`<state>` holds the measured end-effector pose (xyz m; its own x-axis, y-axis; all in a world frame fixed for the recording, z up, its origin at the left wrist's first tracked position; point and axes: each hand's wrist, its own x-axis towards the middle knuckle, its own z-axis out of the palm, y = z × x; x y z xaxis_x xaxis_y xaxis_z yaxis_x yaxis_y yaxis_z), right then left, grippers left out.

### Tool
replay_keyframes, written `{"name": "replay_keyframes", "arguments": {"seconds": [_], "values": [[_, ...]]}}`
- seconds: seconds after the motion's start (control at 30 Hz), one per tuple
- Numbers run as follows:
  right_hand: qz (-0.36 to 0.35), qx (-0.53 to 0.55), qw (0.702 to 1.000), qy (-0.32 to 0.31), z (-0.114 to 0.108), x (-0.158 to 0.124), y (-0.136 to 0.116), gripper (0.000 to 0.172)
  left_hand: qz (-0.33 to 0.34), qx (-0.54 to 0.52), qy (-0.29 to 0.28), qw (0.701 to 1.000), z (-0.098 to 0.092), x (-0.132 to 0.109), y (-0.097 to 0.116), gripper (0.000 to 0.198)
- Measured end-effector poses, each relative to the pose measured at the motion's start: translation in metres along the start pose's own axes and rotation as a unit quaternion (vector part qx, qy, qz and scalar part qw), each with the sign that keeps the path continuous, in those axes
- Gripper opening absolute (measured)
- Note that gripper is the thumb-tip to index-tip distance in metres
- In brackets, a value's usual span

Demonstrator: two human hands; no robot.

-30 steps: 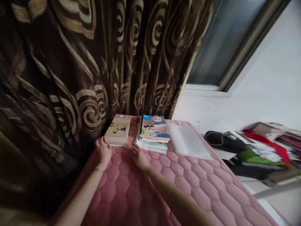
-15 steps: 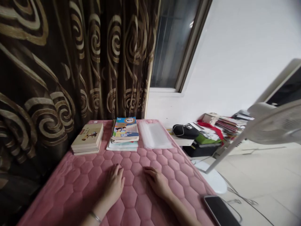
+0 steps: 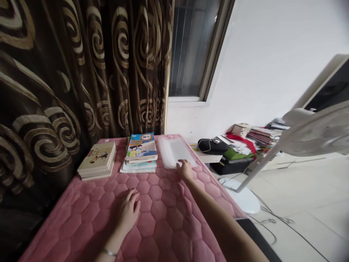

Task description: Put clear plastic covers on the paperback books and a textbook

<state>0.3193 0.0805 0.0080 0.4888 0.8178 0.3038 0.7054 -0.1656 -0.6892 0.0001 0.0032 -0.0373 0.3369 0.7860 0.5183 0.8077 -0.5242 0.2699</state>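
Observation:
My left hand [image 3: 129,209] rests on the pink quilted cover [image 3: 152,203], fingers stretched out and holding nothing. Farther forward, my right hand [image 3: 185,170] is at the near edge of a stack of clear plastic sleeves [image 3: 176,150]; its fingers are apart and the tips appear to touch the top sleeve. Left of the sleeves lies a pile of schoolbooks, a blue math textbook [image 3: 141,146] on top. At the far left sits a neat stack of beige books [image 3: 97,160].
A dark phone [image 3: 256,236] lies at the cover's right edge, partly behind my right forearm. Beyond that edge stand a white fan [image 3: 313,134] and a low cabinet with a black pouch [image 3: 212,146] and piled papers. A patterned curtain [image 3: 122,65] hangs behind the books.
My right hand has moved forward from the cover to the near edge of the plastic sleeves. The left hand stays about where it was. The view has shifted slightly.

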Motion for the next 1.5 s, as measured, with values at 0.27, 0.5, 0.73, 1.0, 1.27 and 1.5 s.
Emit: {"name": "replay_keyframes", "arguments": {"seconds": [0.27,0.5,0.73,1.0,1.27,1.5], "values": [[-0.003,-0.028,1.0,0.011,0.023,0.016,-0.014,0.025,-0.017,-0.007,-0.012,1.0,-0.006,0.002,0.006,0.026],[0.021,0.004,0.993,0.117,-0.025,0.027,-0.01,0.04,-0.028,-0.005,-0.017,0.999,-0.01,0.003,0.009,0.025],[-0.176,0.089,0.968,0.152,-0.075,-0.046,-0.025,0.034,-0.036,-0.031,-0.011,0.999,-0.006,0.0,0.007,0.026],[-0.442,0.084,0.881,-0.145,-0.051,-0.213,-0.049,0.022,-0.103,-0.122,0.128,0.979,0.007,-0.003,-0.01,0.022],[-0.492,0.128,0.828,-0.235,-0.032,-0.241,-0.051,0.016,-0.095,-0.199,0.087,0.971,-0.002,-0.005,-0.002,0.019],[-0.499,0.198,0.764,-0.358,-0.036,-0.233,-0.064,0.02,-0.04,-0.151,0.007,0.988,-0.007,-0.008,0.005,0.035]]}}
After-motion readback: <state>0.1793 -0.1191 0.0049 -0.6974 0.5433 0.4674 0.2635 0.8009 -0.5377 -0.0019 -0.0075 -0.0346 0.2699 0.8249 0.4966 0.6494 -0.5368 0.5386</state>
